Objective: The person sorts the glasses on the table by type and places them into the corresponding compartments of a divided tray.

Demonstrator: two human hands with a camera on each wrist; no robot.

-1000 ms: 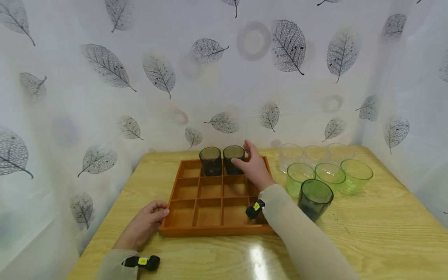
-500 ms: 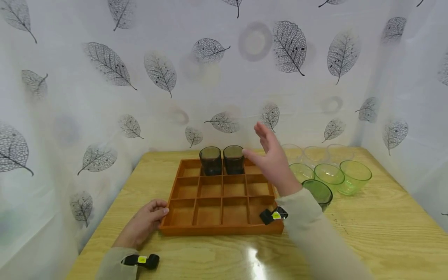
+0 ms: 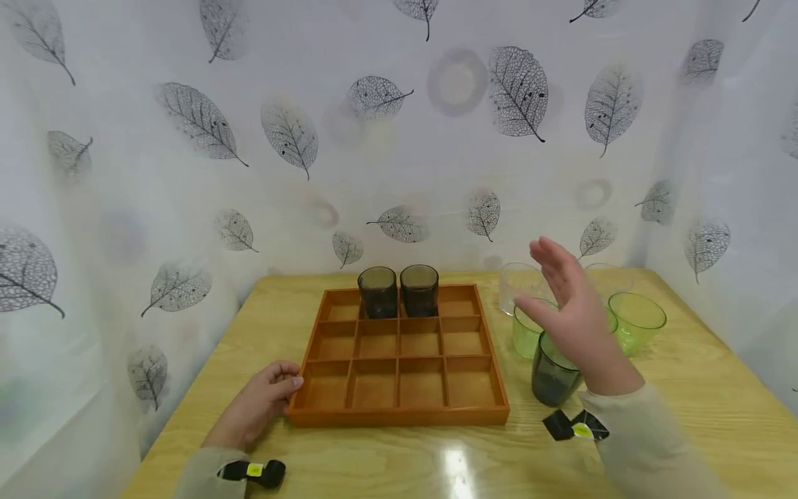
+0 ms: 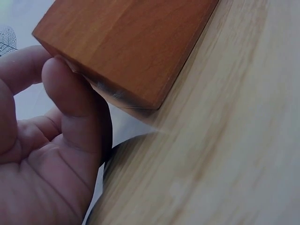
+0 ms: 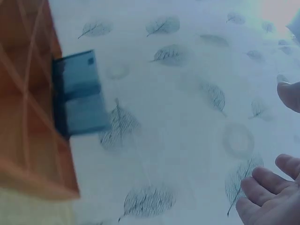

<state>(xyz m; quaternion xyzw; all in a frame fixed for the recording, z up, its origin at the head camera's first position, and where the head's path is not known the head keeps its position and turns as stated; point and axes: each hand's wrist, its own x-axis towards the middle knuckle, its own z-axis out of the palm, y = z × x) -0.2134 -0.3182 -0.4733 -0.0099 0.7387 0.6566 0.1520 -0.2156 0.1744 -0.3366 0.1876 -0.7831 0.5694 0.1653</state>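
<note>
An orange-brown wooden tray [image 3: 399,417] divided into compartments lies on the table. Two dark grey glass cups, the left one [image 3: 377,294] and the right one [image 3: 420,291], stand upright in its back row's two middle compartments. My left hand [image 3: 255,405] touches the tray's left side near the front corner; in the left wrist view its thumb [image 4: 70,89] lies against the wood. My right hand [image 3: 580,326], fingers extended and holding nothing, hovers above the cups on the right, partly hiding them. Beneath it a third dark glass cup [image 3: 553,380] stands on the table.
Green cups, including one at the left [image 3: 526,338] and one at the right [image 3: 636,326], stand behind the dark cup. Clear cups [image 3: 512,284] stand farther back. A leaf-patterned curtain [image 3: 399,152] closes off the table's back and sides.
My right hand has left the right dark cup in the tray and moved right, over the loose cups. The two cups stay in their compartments; my left hand stays at the tray.
</note>
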